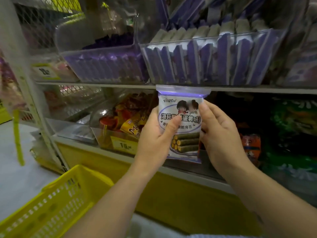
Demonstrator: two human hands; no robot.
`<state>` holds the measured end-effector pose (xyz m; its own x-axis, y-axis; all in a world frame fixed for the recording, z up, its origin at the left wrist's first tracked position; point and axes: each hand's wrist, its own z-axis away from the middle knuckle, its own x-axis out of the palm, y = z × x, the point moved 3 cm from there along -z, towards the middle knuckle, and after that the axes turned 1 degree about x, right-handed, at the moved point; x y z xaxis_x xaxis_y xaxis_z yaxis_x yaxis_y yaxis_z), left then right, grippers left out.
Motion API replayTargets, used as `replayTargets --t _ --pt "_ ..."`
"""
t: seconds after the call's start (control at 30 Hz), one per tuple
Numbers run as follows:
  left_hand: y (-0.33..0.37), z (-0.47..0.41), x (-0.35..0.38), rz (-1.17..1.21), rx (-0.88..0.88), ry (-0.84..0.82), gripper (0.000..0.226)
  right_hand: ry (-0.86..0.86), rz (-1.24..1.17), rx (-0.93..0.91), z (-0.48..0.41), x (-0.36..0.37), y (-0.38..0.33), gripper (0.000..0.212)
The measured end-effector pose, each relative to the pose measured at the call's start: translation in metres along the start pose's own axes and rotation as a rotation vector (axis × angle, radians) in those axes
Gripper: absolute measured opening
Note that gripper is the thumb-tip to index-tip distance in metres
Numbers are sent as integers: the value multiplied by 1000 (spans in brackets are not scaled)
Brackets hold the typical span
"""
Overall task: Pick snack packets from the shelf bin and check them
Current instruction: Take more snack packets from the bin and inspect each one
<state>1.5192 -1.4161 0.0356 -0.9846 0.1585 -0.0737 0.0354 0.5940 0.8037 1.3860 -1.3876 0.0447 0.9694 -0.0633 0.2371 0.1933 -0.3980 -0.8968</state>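
Note:
I hold one white and purple snack packet point(182, 107) upright in front of the shelf, its printed face toward me, showing seaweed rolls. My left hand point(156, 136) grips its left edge with the thumb across the front. My right hand point(221, 133) holds the right edge, fingers curled behind it. Directly above, a clear plastic shelf bin point(212, 62) holds several identical purple packets standing in a row.
A second clear bin point(103, 64) of purple packets sits to the left on the same shelf. Below are red and yellow snack packs point(127, 121) and dark green bags point(291, 127). A yellow basket point(51, 206) stands at the lower left.

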Motion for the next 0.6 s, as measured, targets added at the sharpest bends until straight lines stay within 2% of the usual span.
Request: replayTargets --t 0.07,0.13,0.3,0.4,0.5,0.6 --pt "-11 5 8 2 -26 -51 36 38 -82 29 -3 -1 5 36" --pt "-17 9 12 34 -57 -80 33 89 -116 74 -5 -4 11 28" --pt "-21 8 7 142 -170 -39 35 53 -68 134 -6 -4 22 24" --pt "-19 9 2 274 -259 37 38 6 -64 151 -4 1 26 30" --pt "-18 10 -3 346 -376 41 35 -15 -129 219 -3 2 27 36" --pt "-19 11 -8 329 -449 30 24 -44 -146 284 -2 1 26 21"
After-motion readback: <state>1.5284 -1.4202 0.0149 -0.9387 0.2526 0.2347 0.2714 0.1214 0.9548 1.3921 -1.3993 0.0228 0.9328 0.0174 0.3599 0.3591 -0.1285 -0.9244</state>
